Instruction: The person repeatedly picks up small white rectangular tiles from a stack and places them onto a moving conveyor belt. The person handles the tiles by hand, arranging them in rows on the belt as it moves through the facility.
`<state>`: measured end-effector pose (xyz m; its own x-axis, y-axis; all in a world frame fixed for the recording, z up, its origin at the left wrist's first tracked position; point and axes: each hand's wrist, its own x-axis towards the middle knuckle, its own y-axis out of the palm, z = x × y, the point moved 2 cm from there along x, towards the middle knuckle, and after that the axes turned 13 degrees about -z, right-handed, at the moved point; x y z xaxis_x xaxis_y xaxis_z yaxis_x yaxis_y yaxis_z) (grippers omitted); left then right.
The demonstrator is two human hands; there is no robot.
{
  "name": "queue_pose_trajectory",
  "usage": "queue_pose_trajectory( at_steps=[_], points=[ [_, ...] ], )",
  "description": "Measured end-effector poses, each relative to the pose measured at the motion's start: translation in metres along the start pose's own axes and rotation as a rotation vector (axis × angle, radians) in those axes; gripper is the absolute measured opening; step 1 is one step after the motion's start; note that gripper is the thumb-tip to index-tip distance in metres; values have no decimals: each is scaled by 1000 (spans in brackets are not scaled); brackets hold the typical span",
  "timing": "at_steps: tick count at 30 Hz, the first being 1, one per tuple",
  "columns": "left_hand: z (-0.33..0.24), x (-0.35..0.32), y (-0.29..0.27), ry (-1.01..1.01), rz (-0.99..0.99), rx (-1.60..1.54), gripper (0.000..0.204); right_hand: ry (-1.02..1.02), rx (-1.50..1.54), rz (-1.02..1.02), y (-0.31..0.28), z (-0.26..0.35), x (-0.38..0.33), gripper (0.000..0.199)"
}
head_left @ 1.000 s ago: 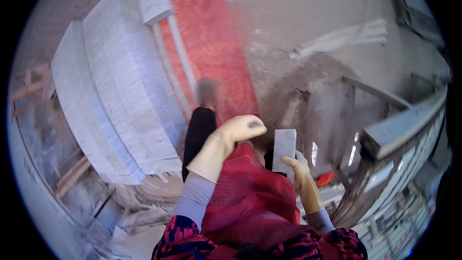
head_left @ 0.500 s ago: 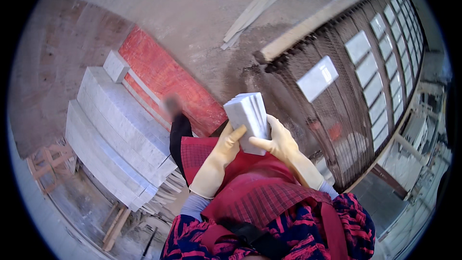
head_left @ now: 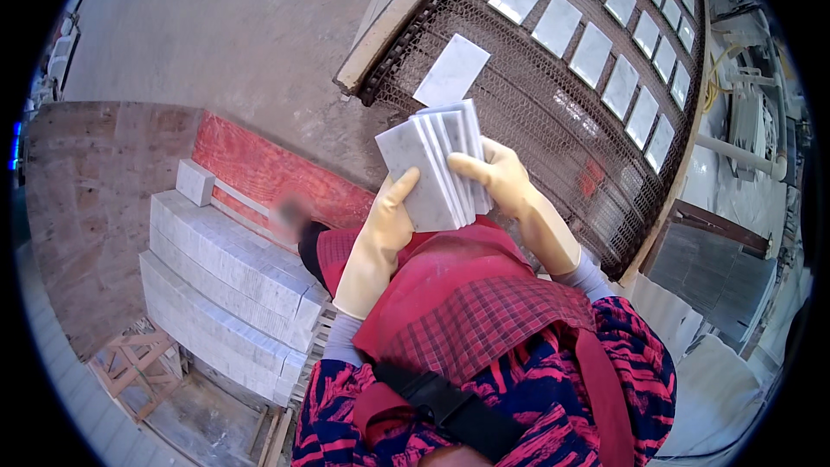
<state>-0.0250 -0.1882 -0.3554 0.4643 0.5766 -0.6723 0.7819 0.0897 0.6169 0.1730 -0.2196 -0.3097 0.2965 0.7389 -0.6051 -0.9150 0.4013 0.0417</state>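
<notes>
Between my two gloved hands is a stack of white, grey-veined stone tiles [head_left: 421, 175], tilted and slightly fanned at the top. My left hand [head_left: 388, 218], in a cream rubber glove, grips the near left side with its thumb on the front tile's face. On the right, my right hand [head_left: 504, 178] clasps the stack, its thumb lying over the tile edges; its other fingers are hidden behind. Just beyond the stack, a single loose tile [head_left: 453, 67] lies on the dark mesh conveyor belt [head_left: 510, 112].
Rows of white tiles [head_left: 590, 54] lie farther along the belt. A pale rail [head_left: 393, 24] borders its left side. To my left, long stacks of tiles [head_left: 226, 242] stand beside a red board [head_left: 259, 154]. Grey slabs [head_left: 713, 277] lean at the right.
My view has turned toward the conveyor, which now lies straight ahead. The tile stack has swung left and fanned apart, showing more tile edges. Both hands still hold it.
</notes>
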Motion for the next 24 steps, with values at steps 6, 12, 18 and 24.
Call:
queue_pose_trajectory(
  at_steps=[6, 12, 18, 24],
  points=[
    [14, 16, -12, -172, -66, -285, 65, -83, 280, -358, -51, -11, 11, 48],
    [-5, 8, -32, 132, -42, -277, 65, -83, 307, -519, -80, -29, 78, 48],
    [-8, 1, -24, 251, -71, -241, 66, -85, 265, -511, -83, -41, 104, 51],
    [-4, 2, -14, 163, -58, -217, 64, -84, 219, -575, -83, -46, 110, 52]
  ],
)
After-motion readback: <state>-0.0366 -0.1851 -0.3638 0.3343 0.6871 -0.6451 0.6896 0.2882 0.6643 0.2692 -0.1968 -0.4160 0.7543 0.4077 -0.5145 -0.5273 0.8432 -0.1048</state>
